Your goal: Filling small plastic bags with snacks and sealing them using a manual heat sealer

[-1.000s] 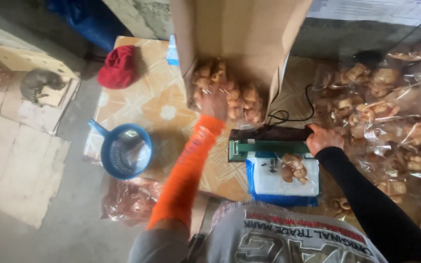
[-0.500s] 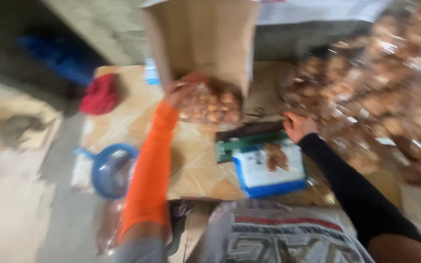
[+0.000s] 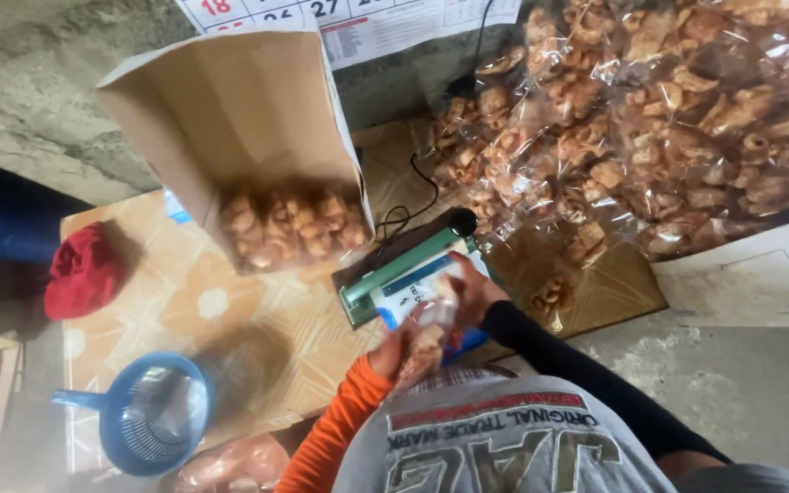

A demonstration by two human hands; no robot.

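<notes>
Best done by keeping the small clear bag of fried snacks [image 3: 431,336] upright with its open mouth pulled flat and straight before laying it across the bar of the green heat sealer [image 3: 405,267], judging from the grip. Held between both hands near the body: left hand [image 3: 393,351] closed around the lower part, right hand [image 3: 469,290] pinching the top. Just in front of the sealer on the tiled worktop [image 3: 221,310], right of the open cardboard box [image 3: 230,137].

I see glossy clear plastic bags [image 3: 650,119] far right, a matt brown cardboard box [image 3: 230,119], a red cloth [image 3: 84,271] left, and a blue plastic strainer [image 3: 152,415] near left.
</notes>
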